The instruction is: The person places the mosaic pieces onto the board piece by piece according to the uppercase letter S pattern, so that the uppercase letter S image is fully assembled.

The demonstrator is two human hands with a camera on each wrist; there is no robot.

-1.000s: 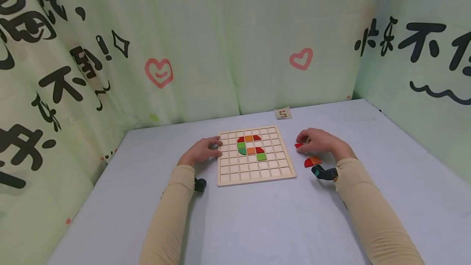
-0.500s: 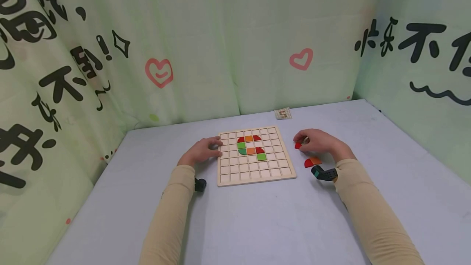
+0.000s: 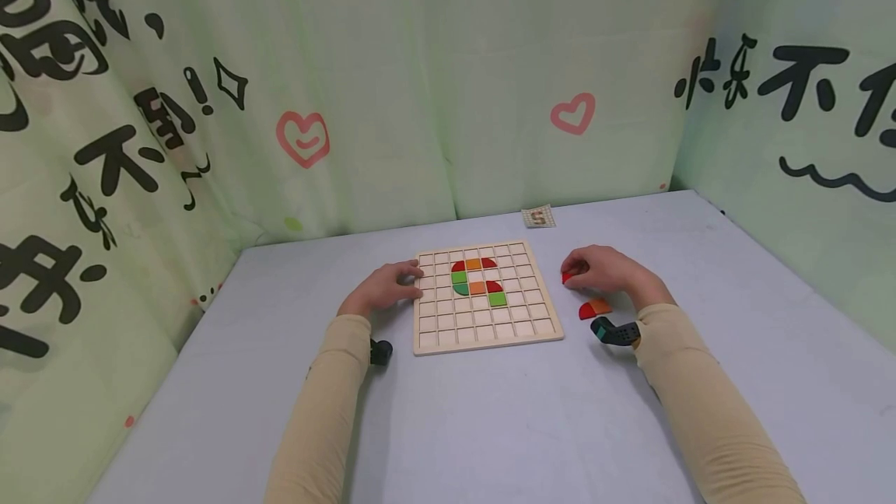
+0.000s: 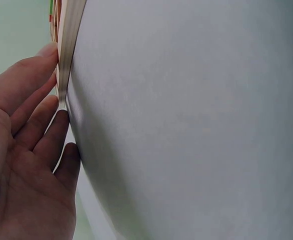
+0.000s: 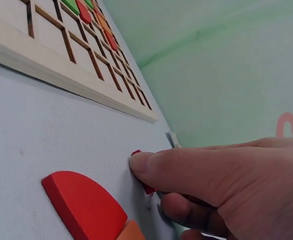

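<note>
A square wooden grid board (image 3: 490,346) lies on the table, its upper middle cells holding several red, orange and green pieces in a curved pattern. My left hand (image 3: 386,287) rests at the board's left edge, thumb and fingertips touching the rim with relaxed fingers. Right of the board, my right hand (image 3: 603,268) pinches a small red piece (image 5: 148,189) between thumb and fingers, just at the table; most of it is hidden by the thumb. Nearer the wrist lie a red quarter-circle piece (image 5: 84,205) and an orange piece (image 5: 131,232), touching each other.
A small patterned card (image 3: 538,216) lies near the table's back edge, behind the board. Pale green curtains (image 3: 420,99) with black writing and pink hearts hang around the white-covered table (image 3: 483,426).
The red piece has turned in my right fingers, showing a different face at each moment. My right hand has shifted only slightly. The left hand and the board stay still.
</note>
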